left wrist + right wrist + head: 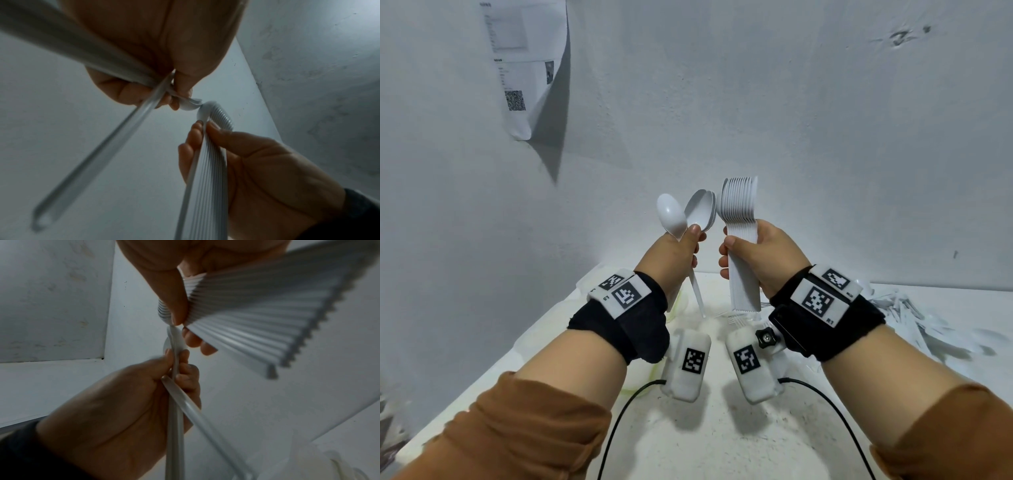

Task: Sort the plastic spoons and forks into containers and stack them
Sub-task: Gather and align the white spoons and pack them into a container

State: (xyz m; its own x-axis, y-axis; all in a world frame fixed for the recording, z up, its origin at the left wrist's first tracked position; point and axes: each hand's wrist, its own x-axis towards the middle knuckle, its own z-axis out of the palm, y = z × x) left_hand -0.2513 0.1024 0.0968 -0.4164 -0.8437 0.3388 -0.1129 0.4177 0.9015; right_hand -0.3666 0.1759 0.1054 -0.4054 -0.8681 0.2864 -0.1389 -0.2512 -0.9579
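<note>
Both hands are raised in front of the wall. My left hand [681, 250] grips a few white plastic spoons [688, 214] by their handles, bowls up; one spoon [671, 216] splays off to the left. My right hand [756, 253] grips a thick nested stack of white spoons [739, 205], bowls up, handles fanning out below the fist [257, 318]. The two bundles stand side by side, bowls almost touching [205, 107]. In the left wrist view the left hand's spoon handles [123, 129] cross under the palm.
A loose heap of white plastic cutlery [914, 318] lies on the white table at the right. Pale containers [674, 308] sit behind my left wrist, mostly hidden. Sheets of paper [524, 68] hang on the wall at the upper left. Cables [619, 421] run across the near table.
</note>
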